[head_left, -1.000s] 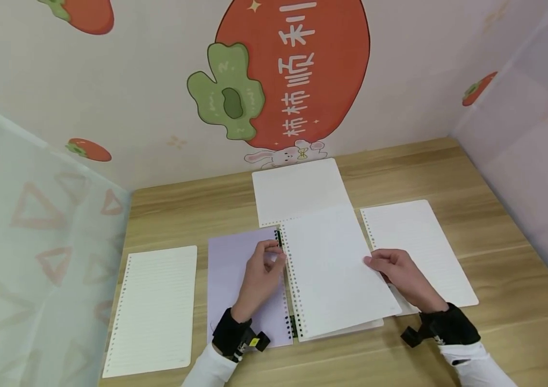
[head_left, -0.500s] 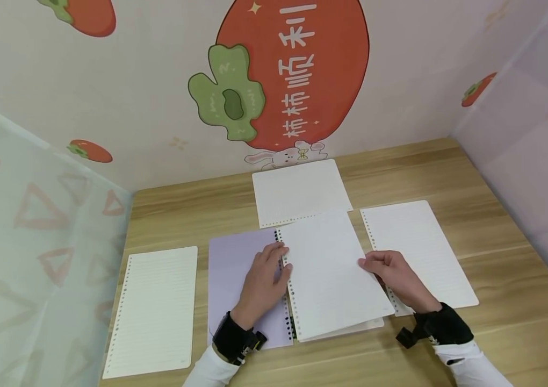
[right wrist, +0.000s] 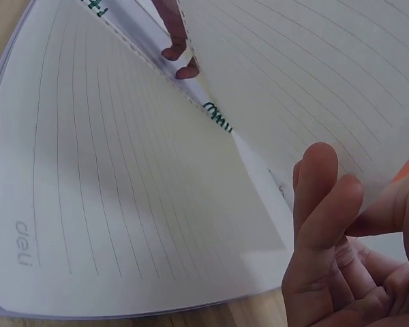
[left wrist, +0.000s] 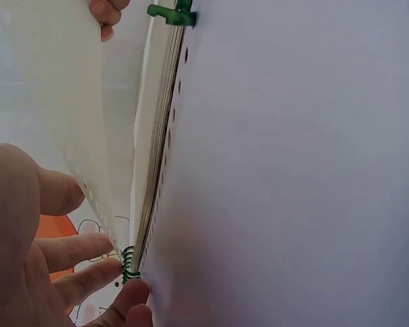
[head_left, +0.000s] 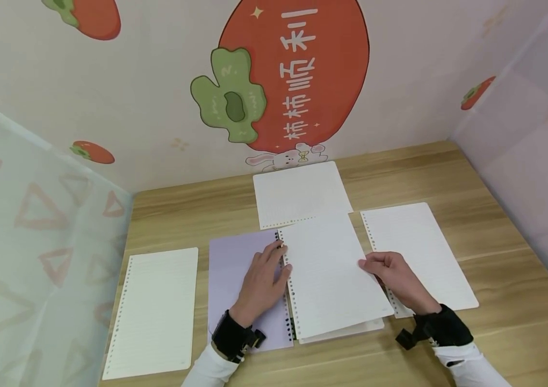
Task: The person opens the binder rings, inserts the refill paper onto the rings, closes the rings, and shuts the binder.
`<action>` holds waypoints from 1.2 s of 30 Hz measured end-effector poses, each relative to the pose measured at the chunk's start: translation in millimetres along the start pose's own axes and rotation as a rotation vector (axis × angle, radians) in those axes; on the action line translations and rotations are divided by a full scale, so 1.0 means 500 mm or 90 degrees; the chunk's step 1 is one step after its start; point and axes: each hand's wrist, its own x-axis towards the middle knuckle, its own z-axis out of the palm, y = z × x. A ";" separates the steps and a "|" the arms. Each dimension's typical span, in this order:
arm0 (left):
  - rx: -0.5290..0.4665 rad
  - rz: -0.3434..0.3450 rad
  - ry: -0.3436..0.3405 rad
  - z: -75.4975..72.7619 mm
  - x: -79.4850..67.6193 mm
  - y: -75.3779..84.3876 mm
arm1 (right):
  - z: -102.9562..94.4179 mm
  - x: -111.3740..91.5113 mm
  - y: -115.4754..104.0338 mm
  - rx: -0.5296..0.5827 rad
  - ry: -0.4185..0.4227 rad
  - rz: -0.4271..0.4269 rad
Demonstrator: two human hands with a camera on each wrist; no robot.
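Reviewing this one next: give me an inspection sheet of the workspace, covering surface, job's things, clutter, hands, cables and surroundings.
Surface: wood-grain table.
Job's things: open notebook, purple cover, green rings; a raised sheet over its pages; three loose sheets around it.
Clutter: nothing seen.
Left hand: at the raised sheet's punched edge, near the rings.
Right hand: pinches the raised sheet's outer edge.
Cables: nothing clearly seen.
Surroundings: wall printed with red fruit and a rabbit.
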 end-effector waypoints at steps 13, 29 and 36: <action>0.027 0.037 -0.006 -0.006 0.004 0.000 | 0.000 -0.001 -0.005 -0.003 -0.002 0.010; 0.106 0.056 -0.021 -0.012 0.010 0.008 | -0.002 -0.006 -0.005 -0.024 -0.002 0.002; 0.135 0.065 -0.017 -0.013 0.007 0.013 | 0.001 -0.007 -0.005 -0.015 0.015 0.012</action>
